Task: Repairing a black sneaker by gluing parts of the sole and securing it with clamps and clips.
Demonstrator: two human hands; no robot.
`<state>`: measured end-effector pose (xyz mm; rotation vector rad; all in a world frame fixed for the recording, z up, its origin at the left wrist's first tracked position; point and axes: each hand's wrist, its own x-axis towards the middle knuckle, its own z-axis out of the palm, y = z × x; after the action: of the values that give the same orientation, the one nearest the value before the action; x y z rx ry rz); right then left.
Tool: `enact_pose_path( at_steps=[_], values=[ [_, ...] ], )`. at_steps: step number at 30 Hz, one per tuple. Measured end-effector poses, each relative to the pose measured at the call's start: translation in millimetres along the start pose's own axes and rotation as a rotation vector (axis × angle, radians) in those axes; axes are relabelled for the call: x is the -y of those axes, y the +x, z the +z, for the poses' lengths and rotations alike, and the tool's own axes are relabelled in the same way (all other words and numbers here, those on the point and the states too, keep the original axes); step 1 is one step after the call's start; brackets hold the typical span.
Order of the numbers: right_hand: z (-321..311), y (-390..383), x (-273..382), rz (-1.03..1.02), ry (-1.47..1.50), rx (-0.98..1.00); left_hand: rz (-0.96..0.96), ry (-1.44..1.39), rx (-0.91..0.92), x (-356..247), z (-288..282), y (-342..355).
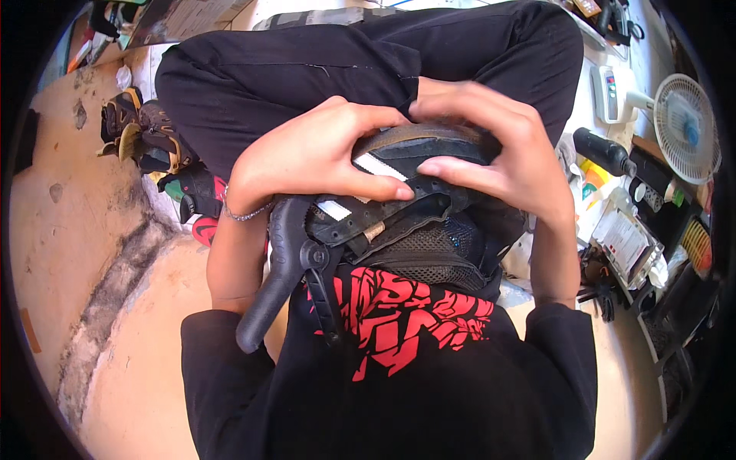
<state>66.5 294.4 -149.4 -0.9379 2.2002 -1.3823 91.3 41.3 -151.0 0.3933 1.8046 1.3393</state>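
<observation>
Left hand [310, 153]: curled, about half closed, thumb flat on the near side of a dark fabric-and-mesh piece [433, 249], fingers over its far side, tips hidden. Looks like a pinch hold. Right hand [521, 146]: wider C-shape, thumb on the upper edge, fingers bent over the far rim and slightly blurred; also has hold of it, pressure can't tell.

Piece sits in the lap, against the shirt front [429, 376]. Exact kind unclear; eyelets and mesh suggest footwear.

Handling, my read: light, mesh soft and floppy, rim stiffer, not fragile or very slippery. Best hold is the firm rim, thumbs near, fingers far; loose mesh would just sag.

Black clamp [268, 299] at its left end, handles toward the near left; its biting end is hidden. Probably adds weight on that side.

Count: two hands, one piece, one clamp, at least two white serrated strips [334, 209] on it.

Further out: two folded legs [291, 65] on the far side. Left: brown shoes [157, 130] and red-black footwear [205, 230], overlapping, no firm count. Right: one white fan [686, 126], one black bottle [600, 151], one white boxy device [606, 96].
</observation>
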Motion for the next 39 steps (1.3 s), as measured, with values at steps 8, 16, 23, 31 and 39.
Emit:
enact_pose_path(
  at_steps=[8, 16, 23, 31, 39],
  values=[
    [-2, 13, 4, -0.011, -0.060, 0.112, 0.096, 0.326, -0.202, 3, 5, -8],
    [-2, 16, 8, -0.032, -0.133, 0.160, 0.117, 0.431, -0.129, -1, -1, -9],
    [2, 11, 8, -0.063, -0.136, 0.135, 0.178, 0.452, -0.119, 2, 1, -9],
    [8, 7, 8, -0.027, -0.163, 0.091, 0.118, 0.598, -0.073, -3, 7, -10],
    [8, 11, -1, -0.181, -0.166, 0.136, 0.222, 0.750, -0.067, -9, 8, -14]
  ],
)
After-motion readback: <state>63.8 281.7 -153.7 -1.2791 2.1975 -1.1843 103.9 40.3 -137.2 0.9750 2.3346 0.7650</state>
